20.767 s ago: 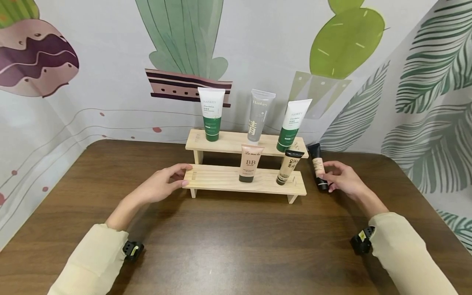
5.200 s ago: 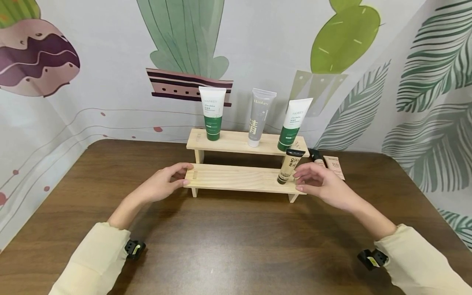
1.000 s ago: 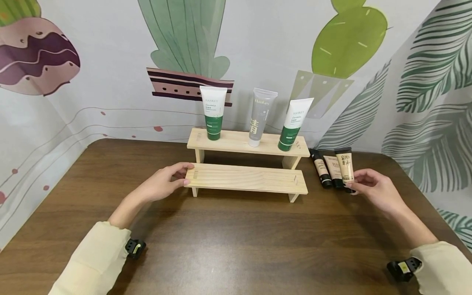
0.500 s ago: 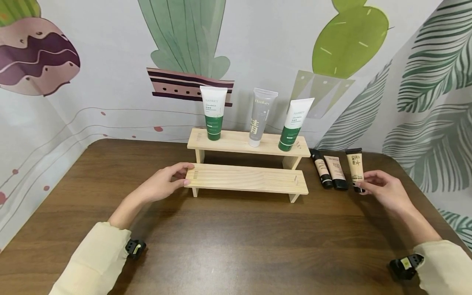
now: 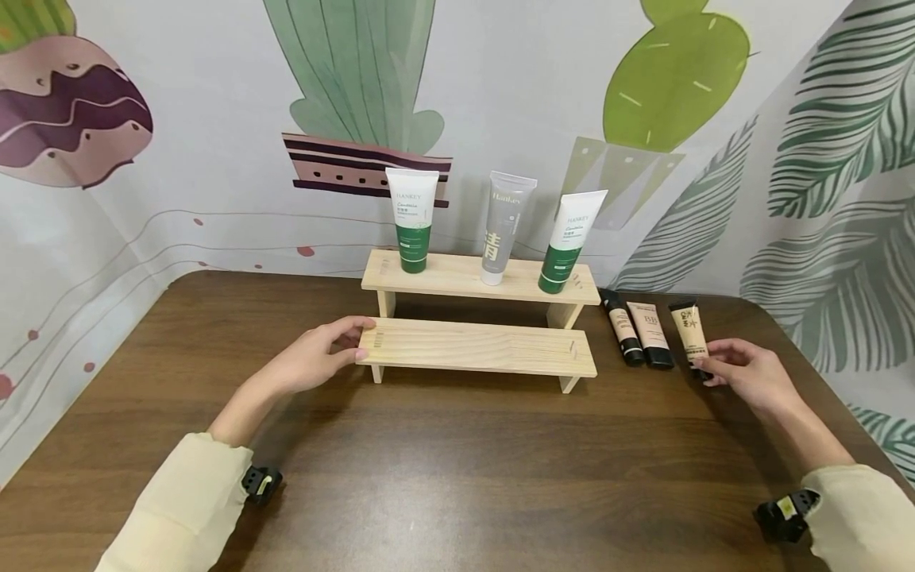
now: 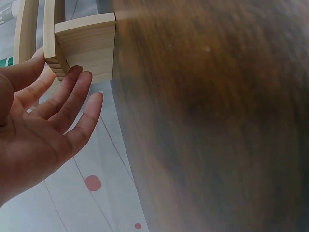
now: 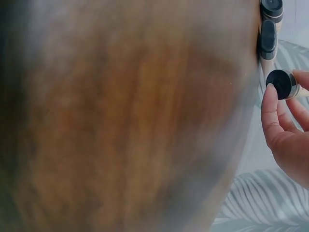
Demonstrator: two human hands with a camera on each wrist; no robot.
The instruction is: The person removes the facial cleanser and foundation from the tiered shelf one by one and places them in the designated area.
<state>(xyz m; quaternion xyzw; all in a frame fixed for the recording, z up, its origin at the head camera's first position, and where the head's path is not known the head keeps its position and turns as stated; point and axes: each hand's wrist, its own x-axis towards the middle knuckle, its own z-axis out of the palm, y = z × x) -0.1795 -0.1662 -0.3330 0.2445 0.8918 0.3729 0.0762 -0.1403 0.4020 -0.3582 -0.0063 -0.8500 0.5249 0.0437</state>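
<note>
Cream tube (image 5: 689, 330), one: in right hand (image 5: 747, 372), thumb and fingers pinching its cap end; now tipped further back, suggesting laying-down. Left of that hand: pink tube (image 5: 649, 332). Left hand (image 5: 313, 355): gripping shelf (image 5: 472, 343).

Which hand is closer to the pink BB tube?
Right. The right hand pinches the yellowish tube just to the right of the pink BB tube; the left hand is farther off, holding the left end of the lower shelf.
</note>
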